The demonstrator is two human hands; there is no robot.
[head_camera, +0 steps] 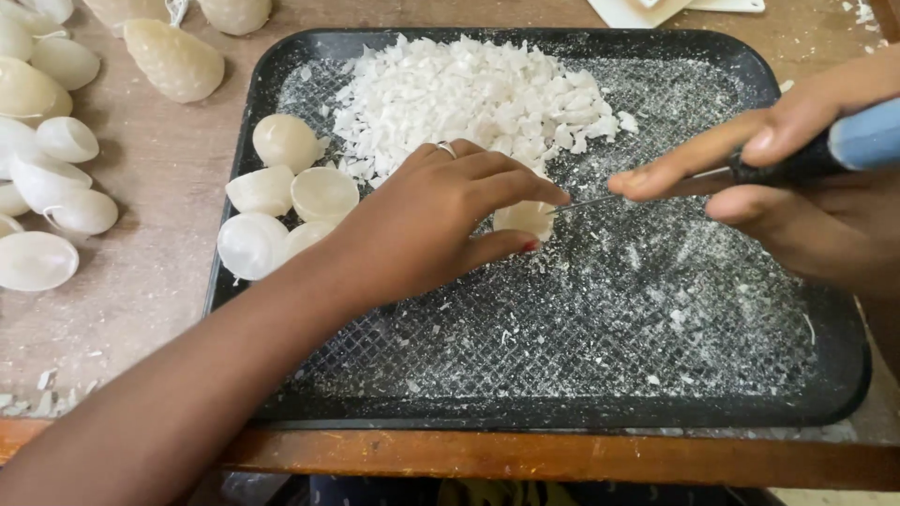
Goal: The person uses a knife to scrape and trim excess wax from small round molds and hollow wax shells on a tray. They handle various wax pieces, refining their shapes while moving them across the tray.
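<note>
My left hand [441, 220] rests on the black tray [562, 375] and pinches a pale rounded piece [525, 218] between thumb and fingers. A ring sits on one finger. My right hand [797, 187] grips a knife [825, 150] with a blue and black handle; the index finger lies along its thin blade, whose tip touches the held piece. Behind the left hand lies a heap of white chopped flakes [469, 94]. Several whole pale rounded pieces [281, 187] sit at the tray's left side.
More pale rounded pieces [47, 159] lie on the wooden table left of the tray, some larger ones [173, 56] at the back. The table's front edge [562, 459] runs just below the tray. A white board [647, 9] is at the top right.
</note>
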